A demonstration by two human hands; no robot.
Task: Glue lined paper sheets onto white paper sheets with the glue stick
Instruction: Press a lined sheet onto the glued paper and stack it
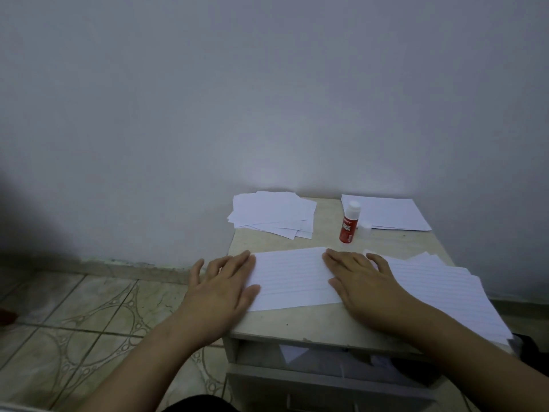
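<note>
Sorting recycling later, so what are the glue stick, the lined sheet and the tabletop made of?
Glue stick: glossy red plastic tube, by its sheen. Lined sheet: thin matte paper, lying flat under both hands. Tabletop: beige, mottled; looks like laminate or stone, hard to tell.

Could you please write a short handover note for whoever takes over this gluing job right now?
Left hand: flat, pressing the left edge of the lined sheet.
Right hand: flat, pressing that sheet's right part.
Glue stick: upright behind the sheet, uncapped; its cap stands beside it.
Loose pile of white sheets at back left; neat white stack at back right; lined stack at right, under the right wrist.
Done: this sheet seems laid and is being smoothed.
Left: finish pressing, set it aside, glue the next lined sheet.
</note>
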